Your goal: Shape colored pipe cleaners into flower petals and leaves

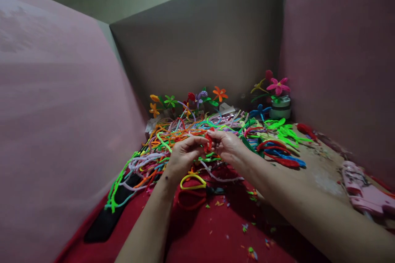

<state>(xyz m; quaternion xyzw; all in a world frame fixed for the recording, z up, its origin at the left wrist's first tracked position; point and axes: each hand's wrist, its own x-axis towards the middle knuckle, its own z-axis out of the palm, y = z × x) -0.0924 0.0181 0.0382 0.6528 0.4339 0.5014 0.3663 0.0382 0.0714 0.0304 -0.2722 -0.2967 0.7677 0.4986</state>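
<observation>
Both hands meet over the near side of a large pile of coloured pipe cleaners [175,133]. A short red fuzzy piece, apparently pipe cleaner [209,139], is pinched between them. My left hand [184,154] has thumb and fingertips closed on its left side. My right hand [227,144] grips it from the right, with the thumb on top and the other fingers curled below. The fingers cover part of the red piece, so its full shape is hidden. Just below the hands, a yellow pipe cleaner loop [193,181] lies on the red cloth [216,230].
Pipe cleaner flowers, one orange [220,93], stand behind the pile. A pink flower [278,86] rises by a pale green jar [280,107]. Red loops [282,158] lie right, near a pink glue gun [359,189]. A black flat object [105,224] lies left. Pink walls flank both sides.
</observation>
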